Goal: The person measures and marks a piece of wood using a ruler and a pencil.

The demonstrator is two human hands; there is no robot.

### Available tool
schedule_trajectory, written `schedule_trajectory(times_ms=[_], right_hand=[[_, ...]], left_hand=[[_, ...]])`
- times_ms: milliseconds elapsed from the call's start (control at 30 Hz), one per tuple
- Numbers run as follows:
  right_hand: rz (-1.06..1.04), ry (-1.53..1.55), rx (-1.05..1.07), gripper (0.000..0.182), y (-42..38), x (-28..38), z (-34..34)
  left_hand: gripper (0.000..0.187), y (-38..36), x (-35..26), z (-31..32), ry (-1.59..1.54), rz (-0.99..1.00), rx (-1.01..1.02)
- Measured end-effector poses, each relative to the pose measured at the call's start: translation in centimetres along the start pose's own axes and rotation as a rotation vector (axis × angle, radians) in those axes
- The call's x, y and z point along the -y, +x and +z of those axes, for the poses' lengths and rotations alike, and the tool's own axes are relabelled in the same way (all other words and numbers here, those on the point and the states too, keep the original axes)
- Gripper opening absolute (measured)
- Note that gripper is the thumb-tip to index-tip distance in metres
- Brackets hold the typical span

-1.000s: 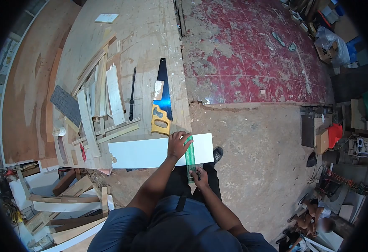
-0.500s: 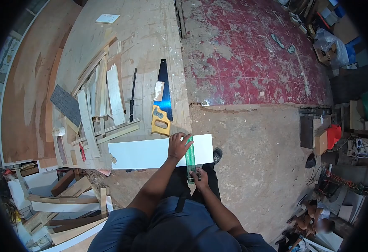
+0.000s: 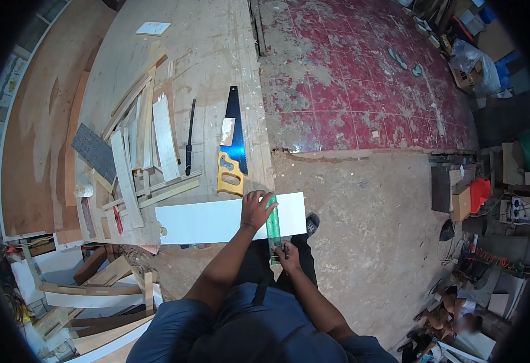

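Green ruler (image 3: pixel 273 228) lies across the white board (image 3: pixel 204 221); left hand (image 3: pixel 256 209) presses it flat, right hand (image 3: pixel 289 254) pinches its near end.

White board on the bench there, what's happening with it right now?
A person leans over a white board that lies on the workbench and sticks out past its edge. Their left hand presses a green ruler flat across the board, while the right hand is at the ruler's near end, seemingly holding something small. A yellow-handled handsaw lies untouched just behind the board.
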State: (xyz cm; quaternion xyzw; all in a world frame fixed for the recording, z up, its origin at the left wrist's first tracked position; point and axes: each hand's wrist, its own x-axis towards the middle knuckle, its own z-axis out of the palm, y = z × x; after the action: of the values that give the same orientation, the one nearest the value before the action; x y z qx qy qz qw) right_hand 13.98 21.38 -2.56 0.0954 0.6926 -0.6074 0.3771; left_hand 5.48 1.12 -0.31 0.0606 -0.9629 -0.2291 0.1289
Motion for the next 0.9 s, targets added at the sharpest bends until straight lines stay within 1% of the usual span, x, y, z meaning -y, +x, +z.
schedule_trajectory(times_ms=[67,133,167,233,267,300,367,400,467,533,567,633,667,733,767,833,867,900], right_hand=[[0.002,-0.020,0.001,0.021,-0.3,-0.5,-0.3],[-0.100,-0.296,-0.144,0.021,-0.8,-0.8,-0.7],[-0.102,-0.295,-0.144,0.021,-1.3,-0.1,-0.9],[-0.017,-0.719,-0.357,0.020,-4.0,2.9,-1.5],[-0.093,-0.757,-0.357,0.020,-5.0,4.9,-1.8],[-0.093,-0.758,-0.356,0.020,-4.8,5.2,-2.1],[-0.635,-0.706,-0.425,0.017,-4.4,5.9,-2.6],[-0.637,-0.707,-0.425,0.017,-3.9,6.8,-2.4],[-0.481,-0.308,-0.279,0.018,-2.4,8.8,-1.8],[-0.545,-0.182,-0.219,0.026,1.9,8.3,-1.6],[-0.549,-0.148,-0.235,0.025,3.4,9.1,-1.3],[-0.527,-0.118,-0.141,0.015,5.5,11.0,-1.3],[-0.529,-0.116,-0.140,0.015,6.6,11.3,-1.0],[-0.448,0.071,-0.117,0.012,8.6,11.2,-0.4],[-0.448,0.072,-0.118,0.012,8.9,11.4,-0.2],[-0.514,0.073,-0.076,0.013,9.1,11.5,0.1],[-0.538,-0.052,-0.089,0.017,8.4,12.1,-0.1],[-0.537,-0.053,-0.088,0.017,8.1,12.0,-0.3]], left_hand=[[0.036,-0.1,0.0,0.1,-0.001,-0.004,0.012],[0.036,0.0,0.1,0.1,0.006,0.001,0.012],[0.036,0.0,0.1,0.1,0.007,0.003,0.011],[0.036,0.1,0.0,0.0,0.008,-0.013,0.024],[0.036,0.1,0.0,-0.1,0.009,-0.013,0.023],[0.036,0.2,0.0,-0.1,0.014,-0.018,0.035],[0.035,0.0,0.0,-0.1,0.018,-0.025,0.046],[0.035,0.0,0.0,-0.1,0.013,-0.024,0.042],[0.035,0.0,0.1,-0.1,0.009,-0.023,0.034],[0.034,0.1,0.1,-0.1,-0.001,-0.032,0.047],[0.034,0.1,0.0,-0.2,0.000,-0.030,0.044],[0.033,0.1,-0.1,-0.4,-0.014,-0.046,0.059],[0.033,0.1,-0.1,-0.5,-0.011,-0.045,0.058],[0.033,0.2,-0.2,-0.4,-0.007,-0.047,0.057],[0.033,0.2,-0.1,-0.3,-0.006,-0.046,0.059],[0.033,0.1,0.0,-0.2,0.006,-0.047,0.070],[0.033,-0.1,0.0,0.0,0.005,-0.048,0.073],[0.033,-0.1,0.1,0.1,0.012,-0.044,0.068]])
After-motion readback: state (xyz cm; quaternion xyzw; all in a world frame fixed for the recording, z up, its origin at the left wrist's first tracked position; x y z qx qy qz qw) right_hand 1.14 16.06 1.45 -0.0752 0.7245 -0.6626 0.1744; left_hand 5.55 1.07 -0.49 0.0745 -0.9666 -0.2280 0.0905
